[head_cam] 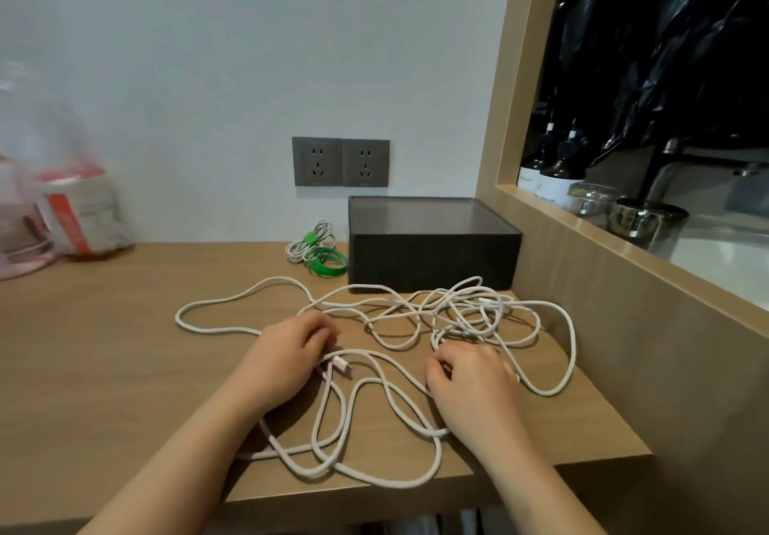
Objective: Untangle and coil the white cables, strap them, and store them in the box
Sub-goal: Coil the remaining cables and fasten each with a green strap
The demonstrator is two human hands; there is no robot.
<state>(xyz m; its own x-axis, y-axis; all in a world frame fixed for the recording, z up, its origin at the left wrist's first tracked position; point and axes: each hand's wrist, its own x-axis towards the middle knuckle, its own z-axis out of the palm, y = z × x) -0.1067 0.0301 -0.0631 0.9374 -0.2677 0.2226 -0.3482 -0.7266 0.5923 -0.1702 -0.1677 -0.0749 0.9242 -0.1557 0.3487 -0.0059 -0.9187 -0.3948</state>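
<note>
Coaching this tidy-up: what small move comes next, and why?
Probably the left hand should pinch the connector end lying by it and draw that cable out: the white cables lie crossed in one loose tangle, and a free end is the easiest start.

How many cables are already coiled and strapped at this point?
1: a coiled cable with a green strap lies on the desk, left of the box. The other white cables lie tangled in front. The box's inside isn't visible, so more may be hidden.
</note>
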